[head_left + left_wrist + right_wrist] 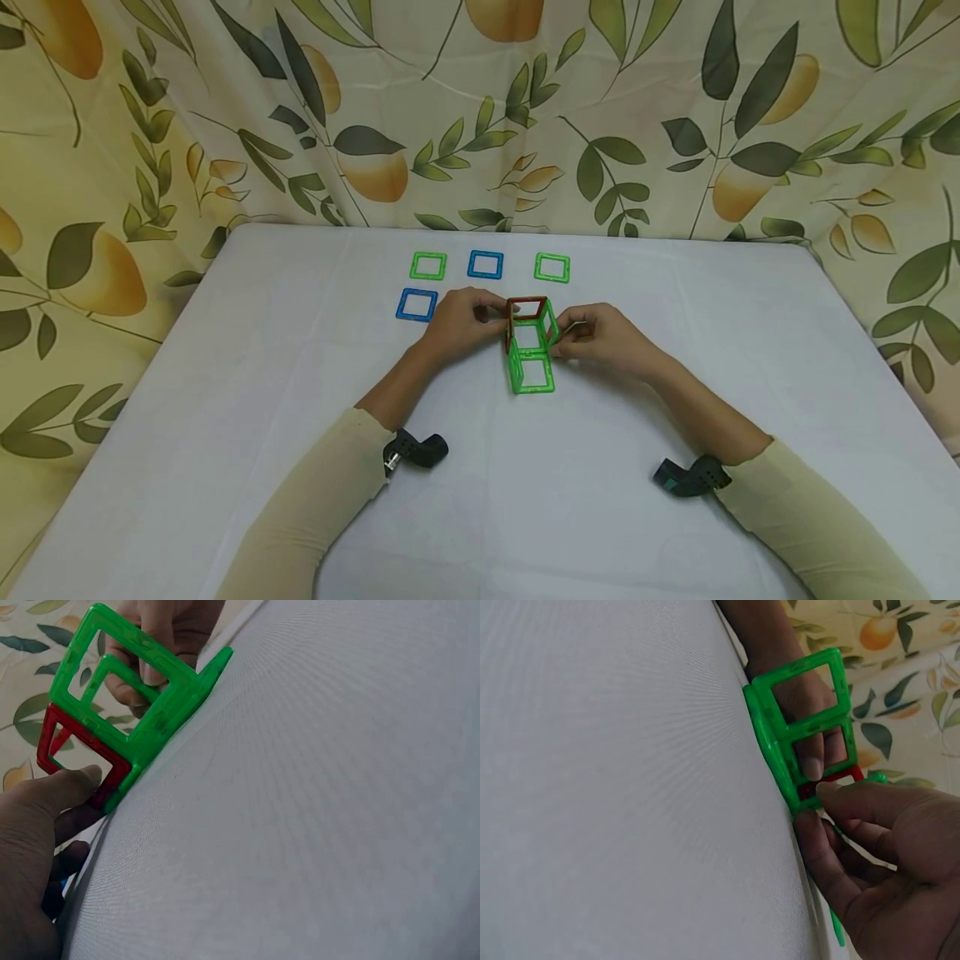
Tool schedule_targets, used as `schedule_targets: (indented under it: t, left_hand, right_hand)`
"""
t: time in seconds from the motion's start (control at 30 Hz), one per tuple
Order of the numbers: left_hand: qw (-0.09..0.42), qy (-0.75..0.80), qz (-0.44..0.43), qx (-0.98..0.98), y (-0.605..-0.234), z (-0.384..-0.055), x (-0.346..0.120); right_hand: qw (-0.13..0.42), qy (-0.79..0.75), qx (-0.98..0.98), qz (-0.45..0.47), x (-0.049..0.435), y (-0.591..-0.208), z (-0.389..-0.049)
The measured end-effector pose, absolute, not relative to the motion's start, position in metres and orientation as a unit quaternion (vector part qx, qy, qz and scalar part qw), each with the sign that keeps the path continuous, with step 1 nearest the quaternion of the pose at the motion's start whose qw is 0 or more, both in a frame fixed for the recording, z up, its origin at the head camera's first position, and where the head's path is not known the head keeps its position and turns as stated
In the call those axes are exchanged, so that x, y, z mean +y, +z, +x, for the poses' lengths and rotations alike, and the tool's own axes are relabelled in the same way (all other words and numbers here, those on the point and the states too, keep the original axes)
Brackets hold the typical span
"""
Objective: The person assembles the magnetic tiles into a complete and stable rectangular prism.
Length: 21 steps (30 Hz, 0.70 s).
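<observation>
A small structure of square magnetic tiles stands at the middle of the table, with green tiles (535, 390) at its front and base and red tiles (529, 298) at its back and left. My left hand (467, 325) pinches the red tile (112, 761) on the left side, thumb on its near face. From the right, my right hand (607, 337) holds the upright green tile (553, 321) between thumb and fingers, near the table surface. In the right wrist view the right thumb (855, 799) partly covers the join of green and red.
Behind the structure lie flat tiles: a green one (427, 266), a blue one (485, 265) and another green one (552, 268). A second blue tile (416, 305) lies beside the left hand. A white cloth covers the table (480, 500); a patterned curtain (465, 108) hangs behind.
</observation>
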<state>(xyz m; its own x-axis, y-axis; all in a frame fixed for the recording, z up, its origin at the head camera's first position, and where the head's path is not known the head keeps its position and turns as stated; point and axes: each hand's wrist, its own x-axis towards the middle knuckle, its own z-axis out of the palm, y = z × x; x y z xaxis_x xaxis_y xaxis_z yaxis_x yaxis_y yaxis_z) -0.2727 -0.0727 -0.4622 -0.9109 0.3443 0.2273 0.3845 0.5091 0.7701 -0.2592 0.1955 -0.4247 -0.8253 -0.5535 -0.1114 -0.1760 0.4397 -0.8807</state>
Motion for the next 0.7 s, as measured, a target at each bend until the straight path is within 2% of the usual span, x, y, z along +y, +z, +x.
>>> schedule_targets:
  t: [0.7]
  left_hand:
    - [0.02, -0.446, -0.211, -0.87, -0.4613, -0.2729, -0.0729]
  right_hand:
    - [0.188, -0.473, 0.83, -0.228, 0.1932, -0.4264, -0.2572]
